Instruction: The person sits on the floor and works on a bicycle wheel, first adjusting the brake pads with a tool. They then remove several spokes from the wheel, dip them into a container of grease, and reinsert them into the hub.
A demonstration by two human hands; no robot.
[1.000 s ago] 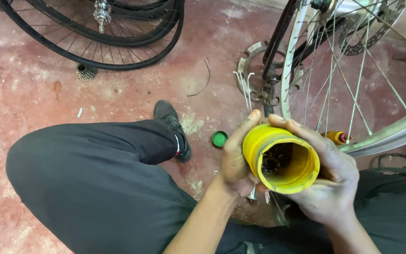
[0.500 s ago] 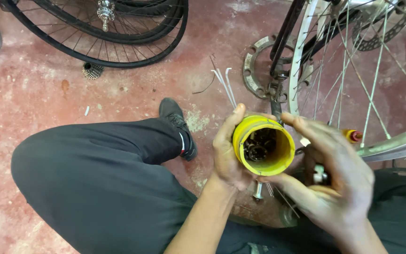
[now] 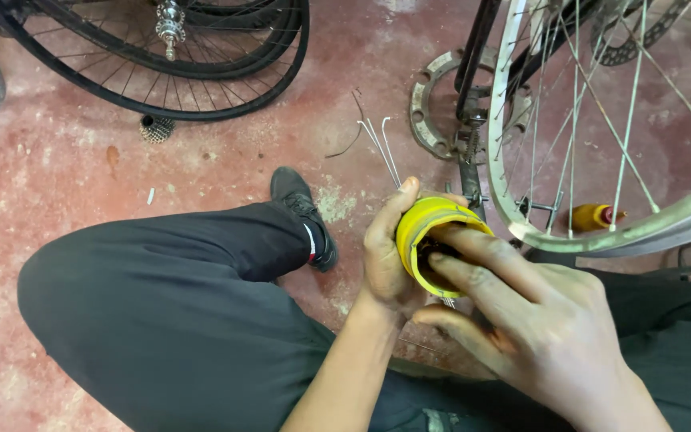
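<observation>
Now, on the left, a black tyred wheel [image 3: 161, 56] lies on the red floor [image 3: 57, 176], with a small cog [image 3: 155, 127] beside it. In the middle, the left hand [image 3: 385, 256] has its grip wrapped around a yellow tub [image 3: 425, 232], above the lap. The right hand [image 3: 537, 336] puts spread fingers [image 3: 473, 248] into the tub's mouth. On the right stands a silver rim [image 3: 641, 228].

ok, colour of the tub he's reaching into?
Yellow tub, dark inside; the head view shows it, held in the left hand.
</observation>
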